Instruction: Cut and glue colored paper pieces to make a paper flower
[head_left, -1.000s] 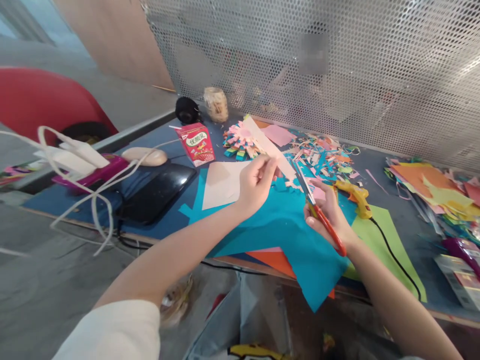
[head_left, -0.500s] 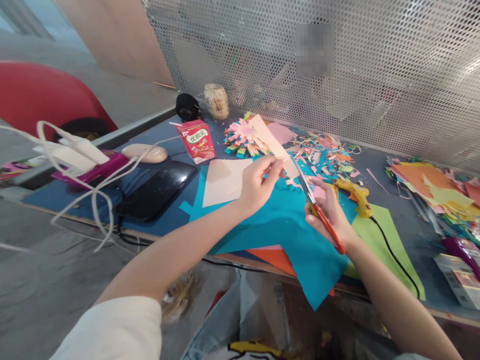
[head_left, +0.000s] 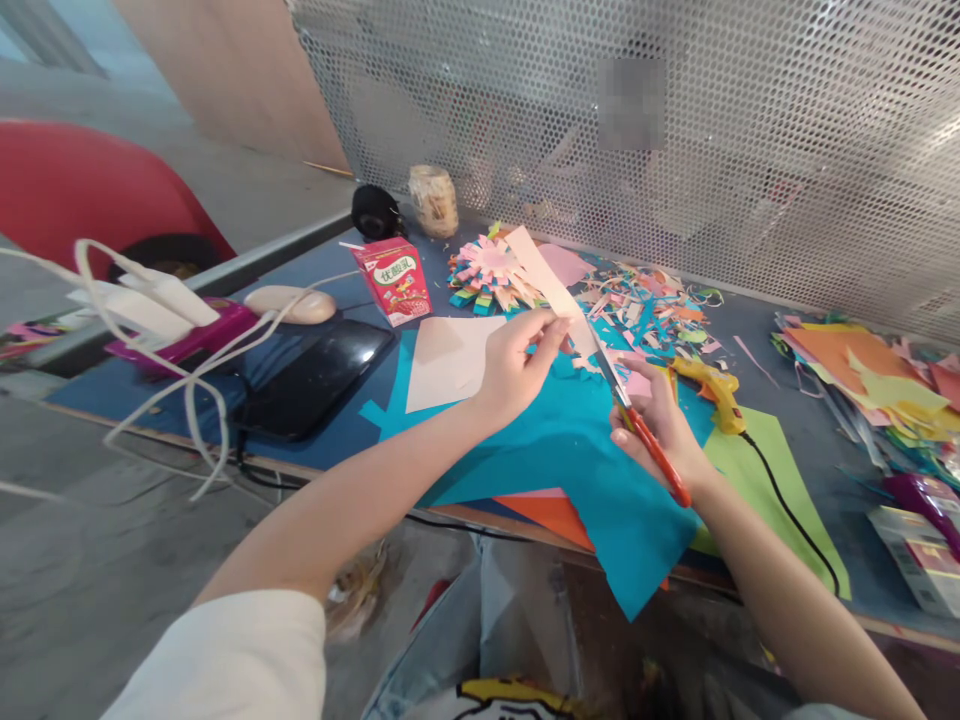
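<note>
My left hand [head_left: 521, 365] pinches a pale peach paper strip [head_left: 541, 273] between thumb and fingers. In my right hand [head_left: 660, 425] is a pair of scissors [head_left: 651, 450] with red-orange handles, its blades at the strip's lower right edge. Whether the blades are fully closed I cannot tell. Beneath both hands spreads a large blue paper sheet [head_left: 525, 450], with a pale paper sheet [head_left: 450, 365] on its left part. Beyond the strip sits a layered fringed paper flower [head_left: 487, 265] in pink, blue and peach.
Paper scraps [head_left: 652, 310] lie behind my hands. A yellow glue gun [head_left: 709, 390] rests to the right, its black cord over green paper [head_left: 772, 470]. On the left are a red drink carton [head_left: 394, 285], a black tablet [head_left: 315, 380] and a power strip [head_left: 187, 335]. Perforated metal [head_left: 525, 100] stands behind.
The peach strip's upper end has shifted slightly to the right. Both hands keep nearly the same place and the same grips.
</note>
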